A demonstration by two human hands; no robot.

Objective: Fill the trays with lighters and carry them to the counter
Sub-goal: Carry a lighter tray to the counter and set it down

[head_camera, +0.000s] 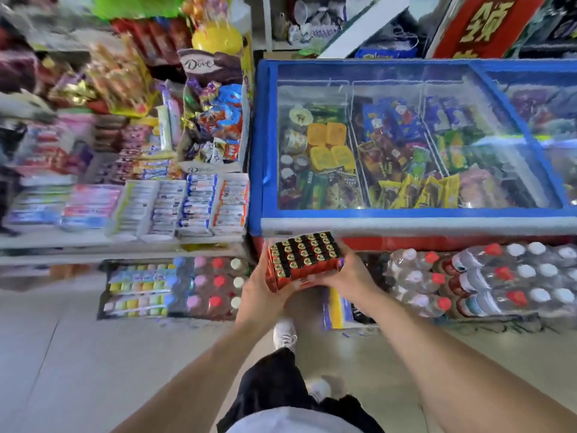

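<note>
Pale tiled floor underfoot in a crowded shop aisle, bare across the left and near parts. Straight ahead, a blue-framed chest freezer with a glass lid, packed with wrapped ices. To its left, tiered shelves of sweets and gum boxes, topped by a chocolate display box. Along the floor at the shelf's foot, a shrink-wrapped pack of bottles; at the freezer's foot, more wrapped water bottles running to the right edge. Held in mid-air before the freezer's near left corner, resting on nothing: a red tray filled with upright lighters, tilted slightly. Left hand curled around the tray's left and lower side; right hand grasping its right end, fingers wrapped under. White shoes on the floor below.
</note>
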